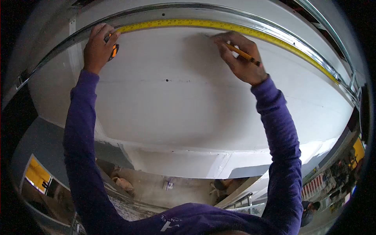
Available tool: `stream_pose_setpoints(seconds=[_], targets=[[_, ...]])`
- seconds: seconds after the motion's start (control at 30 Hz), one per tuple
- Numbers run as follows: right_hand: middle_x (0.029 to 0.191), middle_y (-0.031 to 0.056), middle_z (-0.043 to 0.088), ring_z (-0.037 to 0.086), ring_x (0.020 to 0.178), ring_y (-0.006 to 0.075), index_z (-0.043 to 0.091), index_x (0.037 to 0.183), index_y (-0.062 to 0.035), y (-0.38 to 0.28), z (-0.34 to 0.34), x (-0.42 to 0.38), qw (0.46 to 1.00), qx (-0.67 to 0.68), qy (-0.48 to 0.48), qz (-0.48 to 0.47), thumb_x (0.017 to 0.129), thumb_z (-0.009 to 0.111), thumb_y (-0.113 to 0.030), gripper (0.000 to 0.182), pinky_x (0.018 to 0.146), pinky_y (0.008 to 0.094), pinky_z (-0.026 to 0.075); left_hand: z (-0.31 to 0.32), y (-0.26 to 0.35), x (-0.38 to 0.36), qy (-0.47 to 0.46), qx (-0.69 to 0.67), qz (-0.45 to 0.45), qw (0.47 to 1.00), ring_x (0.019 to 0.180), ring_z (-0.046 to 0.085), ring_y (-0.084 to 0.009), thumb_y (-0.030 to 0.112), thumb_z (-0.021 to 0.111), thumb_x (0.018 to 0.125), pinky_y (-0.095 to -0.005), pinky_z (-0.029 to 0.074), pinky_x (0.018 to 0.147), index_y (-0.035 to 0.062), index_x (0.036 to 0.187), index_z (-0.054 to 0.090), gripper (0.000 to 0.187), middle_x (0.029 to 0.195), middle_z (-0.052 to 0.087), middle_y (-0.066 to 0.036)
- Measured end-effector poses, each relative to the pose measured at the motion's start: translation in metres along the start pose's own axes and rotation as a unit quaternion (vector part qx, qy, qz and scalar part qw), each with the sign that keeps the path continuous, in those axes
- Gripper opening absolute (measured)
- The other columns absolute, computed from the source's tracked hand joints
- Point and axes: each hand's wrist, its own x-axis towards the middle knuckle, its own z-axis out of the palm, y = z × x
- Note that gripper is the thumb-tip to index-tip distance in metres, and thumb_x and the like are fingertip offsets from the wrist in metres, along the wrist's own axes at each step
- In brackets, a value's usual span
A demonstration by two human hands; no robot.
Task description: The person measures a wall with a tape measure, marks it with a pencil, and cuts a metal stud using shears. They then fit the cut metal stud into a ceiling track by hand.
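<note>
My left grip (95, 51) closes around the black and orange case (114, 52) of a tape measure, fingers curled at the edge of a metal rail (149, 11). The yellow blade (176, 22) runs from this grip, passes just beyond my right grip, and follows the rail along a white board (156, 113). My right grip (243, 58) pinches a pencil (244, 54) between thumb and fingers, its knuckles near the blade; the writing tip cannot be made out. A small dark hole (167, 80) lies in the board, nearer me than the blade, between the two grips.

Likely sources of error: the blade's far end (337, 81) is well apart from both grips, and its hold is unclear, so a tug from the left could free it. A loosened left grip might let the blade recoil or sag; a nudge from the right knuckles could shift it and falsify a reading.
</note>
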Motion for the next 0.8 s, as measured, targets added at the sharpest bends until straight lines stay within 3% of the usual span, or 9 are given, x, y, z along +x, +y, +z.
stream_pose_setpoints(seconds=[0.07, 0.2, 0.5, 0.7, 0.8], targets=[[0.093, 0.0110, 0.066, 0.064, 0.077, 0.0187, 0.063, 0.106, -0.0020, 0.001, 0.024, 0.012, 0.999, -0.013, 0.047, -0.018, 0.088, 0.061, -0.018, 0.024, 0.071, 0.0300, 0.053, 0.005, 0.003, 0.000, -0.001, 0.004, -0.037, 0.999, 0.096, 0.061, -0.0281, 0.035, 0.060, 0.088, -0.0401, 0.052, 0.077, 0.0128, 0.092, 0.061, 0.023, 0.111, 0.056, -0.007], [0.090, 0.0140, 0.064, 0.063, 0.078, 0.0280, 0.063, 0.099, -0.0021, 0.009, 0.043, 0.027, 0.996, -0.048, 0.058, 0.052, 0.084, 0.062, -0.017, 0.021, 0.072, 0.0348, 0.052, 0.004, 0.030, 0.000, -0.030, 0.040, -0.138, 0.989, 0.092, 0.062, -0.0287, 0.034, 0.059, 0.088, -0.0424, 0.053, 0.073, 0.0154, 0.091, 0.060, 0.019, 0.111, 0.055, -0.006], [0.088, 0.0135, 0.064, 0.063, 0.079, 0.0266, 0.064, 0.097, -0.0031, 0.019, 0.060, 0.027, 0.991, -0.077, 0.107, 0.032, 0.081, 0.066, -0.016, 0.021, 0.073, 0.0343, 0.052, 0.012, 0.027, 0.000, -0.025, 0.045, -0.151, 0.987, 0.088, 0.064, -0.0261, 0.036, 0.059, 0.089, -0.0411, 0.055, 0.068, 0.0172, 0.089, 0.059, 0.019, 0.106, 0.054, -0.004], [0.093, 0.0113, 0.068, 0.067, 0.085, 0.0233, 0.066, 0.101, -0.0047, 0.019, 0.057, 0.027, 0.988, -0.132, 0.075, 0.034, 0.082, 0.063, -0.008, 0.019, 0.076, 0.0310, 0.054, 0.011, 0.025, -0.002, -0.013, 0.034, -0.132, 0.991, 0.088, 0.063, -0.0270, 0.035, 0.059, 0.088, -0.0412, 0.054, 0.069, 0.0171, 0.090, 0.060, 0.018, 0.105, 0.054, -0.006], [0.087, 0.0142, 0.065, 0.065, 0.080, 0.0290, 0.064, 0.096, -0.0029, 0.023, 0.060, 0.028, 0.988, -0.125, 0.092, 0.010, 0.082, 0.066, -0.012, 0.017, 0.072, 0.0350, 0.054, 0.006, 0.027, -0.001, -0.045, 0.010, -0.144, 0.989, 0.098, 0.057, -0.0348, 0.036, 0.056, 0.089, -0.0460, 0.050, 0.079, 0.0130, 0.099, 0.059, 0.025, 0.103, 0.056, -0.015]])
